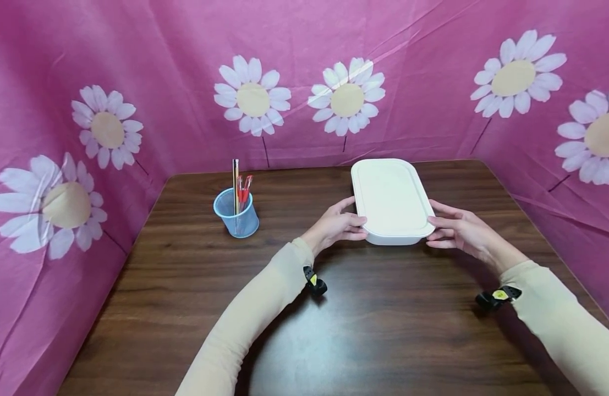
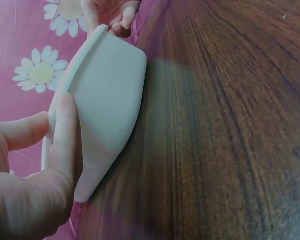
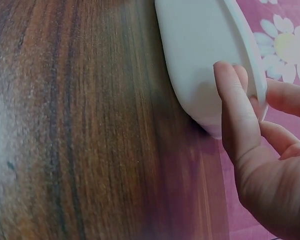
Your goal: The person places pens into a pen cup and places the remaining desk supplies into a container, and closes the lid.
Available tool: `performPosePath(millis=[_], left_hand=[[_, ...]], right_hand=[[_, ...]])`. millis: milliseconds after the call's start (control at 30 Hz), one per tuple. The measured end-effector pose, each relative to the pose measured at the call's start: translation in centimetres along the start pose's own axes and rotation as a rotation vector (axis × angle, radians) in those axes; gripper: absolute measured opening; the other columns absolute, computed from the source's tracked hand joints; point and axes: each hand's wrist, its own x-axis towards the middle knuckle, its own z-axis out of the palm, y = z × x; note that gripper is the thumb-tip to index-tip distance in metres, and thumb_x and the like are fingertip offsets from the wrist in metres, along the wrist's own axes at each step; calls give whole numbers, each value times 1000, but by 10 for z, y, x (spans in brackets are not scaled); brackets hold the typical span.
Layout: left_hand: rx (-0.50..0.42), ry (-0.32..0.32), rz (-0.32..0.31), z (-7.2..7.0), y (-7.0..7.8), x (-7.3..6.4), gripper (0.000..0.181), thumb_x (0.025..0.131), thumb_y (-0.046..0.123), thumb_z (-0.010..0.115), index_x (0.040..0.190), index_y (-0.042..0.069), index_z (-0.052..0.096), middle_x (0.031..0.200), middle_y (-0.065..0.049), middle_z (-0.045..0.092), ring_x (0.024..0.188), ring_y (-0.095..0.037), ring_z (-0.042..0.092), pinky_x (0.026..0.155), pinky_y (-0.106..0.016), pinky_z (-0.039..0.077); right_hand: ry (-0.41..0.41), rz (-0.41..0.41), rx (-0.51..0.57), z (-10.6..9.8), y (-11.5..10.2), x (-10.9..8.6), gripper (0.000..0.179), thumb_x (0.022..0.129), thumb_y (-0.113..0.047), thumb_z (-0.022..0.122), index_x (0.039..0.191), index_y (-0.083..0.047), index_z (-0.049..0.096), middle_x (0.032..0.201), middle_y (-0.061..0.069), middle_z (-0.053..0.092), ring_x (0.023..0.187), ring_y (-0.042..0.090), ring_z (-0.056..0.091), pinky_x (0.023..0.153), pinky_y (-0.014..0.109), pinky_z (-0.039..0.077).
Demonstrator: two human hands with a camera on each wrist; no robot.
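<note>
A white rectangular lidded box (image 1: 393,195) with rounded corners lies lid up near the back of the table, between both hands. My left hand (image 1: 336,223) holds its near left corner; in the left wrist view the thumb is at the lid's edge and a finger lies along the side wall (image 2: 107,95). At the near right corner, my right hand (image 1: 465,231) holds the box by its rim. The right wrist view has its fingers (image 3: 235,110) against the wall and under the lid's edge. What the box contains is hidden.
On the left of the brown wooden table (image 1: 195,308) stands a blue mesh pen cup (image 1: 240,223) with a striped pencil (image 1: 235,181) and red pens (image 1: 245,192). A pink flowered cloth (image 1: 299,33) hangs around the back and sides.
</note>
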Motion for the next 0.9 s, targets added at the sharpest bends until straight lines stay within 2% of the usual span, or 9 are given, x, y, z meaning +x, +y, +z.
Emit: performPosePath(millis=[267,600,767,900], left_hand=[[-15,2,12,-2,-1,-3,80,96,-5,65,161,20,27,104,-15,66,75,-24,70,77,-40,62],[14,-2,19,-7,-3,-4,82,96,-3,66,162,23,24,107,-14,66,76,-24,71,78,-41,62],[51,23,32,-9,4,-3,86,95,-3,67,163,23,20,110,-14,64,75,-25,71,78,-41,62],[183,49,46,-11,5,-7,86,96,6,70,163,19,18,110,-12,61,82,-28,72,78,-41,62]], right_hand=[[2,3,-12,3,1,3,78,105,-7,56,163,-10,4,100,10,72,80,23,71,82,44,61],[-25,4,-48,0,4,9,78,105,-9,57,163,-11,4,100,8,72,80,22,71,84,47,60],[-30,5,-162,-1,-2,15,79,106,-15,57,163,-11,4,98,6,72,81,22,71,83,48,59],[-10,-23,-328,-3,-7,12,73,107,-21,55,163,-6,10,103,2,71,86,22,71,83,48,60]])
